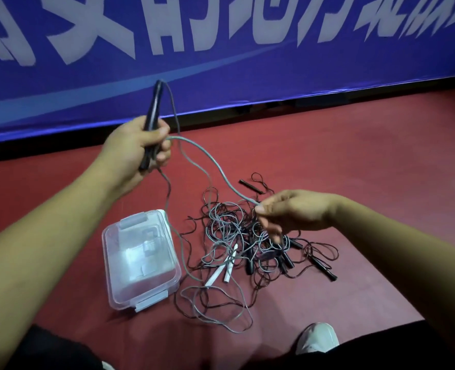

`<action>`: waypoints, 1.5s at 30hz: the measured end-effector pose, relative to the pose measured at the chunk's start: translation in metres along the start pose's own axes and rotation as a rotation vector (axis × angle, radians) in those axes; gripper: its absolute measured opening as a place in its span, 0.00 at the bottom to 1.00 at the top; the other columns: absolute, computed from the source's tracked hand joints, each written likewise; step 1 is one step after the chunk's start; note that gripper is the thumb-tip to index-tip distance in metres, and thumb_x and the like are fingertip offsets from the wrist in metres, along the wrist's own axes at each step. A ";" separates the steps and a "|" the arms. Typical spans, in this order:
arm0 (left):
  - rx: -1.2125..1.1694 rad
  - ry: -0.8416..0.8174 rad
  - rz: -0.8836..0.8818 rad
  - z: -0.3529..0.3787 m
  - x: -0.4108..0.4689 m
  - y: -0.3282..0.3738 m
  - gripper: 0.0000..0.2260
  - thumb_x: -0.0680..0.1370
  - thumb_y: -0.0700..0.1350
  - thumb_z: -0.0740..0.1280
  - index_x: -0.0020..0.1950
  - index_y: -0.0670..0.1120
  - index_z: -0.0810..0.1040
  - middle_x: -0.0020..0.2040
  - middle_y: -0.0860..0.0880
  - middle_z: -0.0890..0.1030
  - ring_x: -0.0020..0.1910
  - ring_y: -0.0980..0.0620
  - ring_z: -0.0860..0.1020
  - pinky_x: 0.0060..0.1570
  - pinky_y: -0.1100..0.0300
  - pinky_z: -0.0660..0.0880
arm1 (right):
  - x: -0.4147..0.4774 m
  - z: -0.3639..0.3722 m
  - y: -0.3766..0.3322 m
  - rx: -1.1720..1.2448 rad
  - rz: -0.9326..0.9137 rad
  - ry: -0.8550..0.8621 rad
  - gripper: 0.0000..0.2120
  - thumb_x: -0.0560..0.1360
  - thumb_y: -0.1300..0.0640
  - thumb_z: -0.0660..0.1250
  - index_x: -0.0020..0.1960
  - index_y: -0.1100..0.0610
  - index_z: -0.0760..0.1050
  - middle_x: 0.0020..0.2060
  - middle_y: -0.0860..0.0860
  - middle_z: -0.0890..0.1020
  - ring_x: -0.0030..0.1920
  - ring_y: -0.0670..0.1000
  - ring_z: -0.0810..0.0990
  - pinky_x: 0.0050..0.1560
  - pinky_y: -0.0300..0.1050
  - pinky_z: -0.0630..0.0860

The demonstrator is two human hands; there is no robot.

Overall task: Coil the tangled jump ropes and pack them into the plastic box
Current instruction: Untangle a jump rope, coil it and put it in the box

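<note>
My left hand (138, 145) grips two black jump-rope handles (153, 116), held upright above the floor. A grey rope (207, 158) runs from that hand down to my right hand (293, 212), which pinches it between thumb and fingers over the pile. The tangled pile of jump ropes (247, 241) lies on the red floor, with grey and dark cords, several black handles and two white handles (222, 271). A clear plastic box (138, 260) with its lid on sits left of the pile.
A blue banner (221, 49) with white lettering stands along the far edge of the red floor (354, 156). A lone black handle (250, 186) lies behind the pile. My white shoe (317, 339) and dark trousers are at the bottom.
</note>
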State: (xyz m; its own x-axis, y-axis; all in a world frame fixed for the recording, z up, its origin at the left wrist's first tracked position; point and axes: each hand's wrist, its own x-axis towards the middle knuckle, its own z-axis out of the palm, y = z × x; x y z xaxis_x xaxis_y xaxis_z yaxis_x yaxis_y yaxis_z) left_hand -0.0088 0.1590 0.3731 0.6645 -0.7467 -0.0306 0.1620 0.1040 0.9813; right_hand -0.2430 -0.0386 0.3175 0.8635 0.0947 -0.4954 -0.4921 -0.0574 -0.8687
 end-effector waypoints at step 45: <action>-0.158 -0.477 -0.428 0.082 -0.063 -0.053 0.09 0.77 0.40 0.63 0.56 0.42 0.72 0.40 0.41 0.79 0.31 0.48 0.77 0.27 0.61 0.73 | 0.012 0.023 -0.061 0.992 -0.267 0.537 0.10 0.75 0.57 0.70 0.39 0.60 0.72 0.27 0.49 0.70 0.30 0.47 0.71 0.33 0.38 0.75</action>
State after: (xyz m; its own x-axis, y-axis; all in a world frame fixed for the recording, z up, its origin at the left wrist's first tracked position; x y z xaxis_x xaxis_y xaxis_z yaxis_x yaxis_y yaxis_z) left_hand -0.1194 0.1468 0.3388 0.1274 -0.9491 -0.2882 0.4696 -0.1982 0.8603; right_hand -0.2053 -0.0113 0.3650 0.7715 -0.4617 -0.4377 0.0479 0.7282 -0.6837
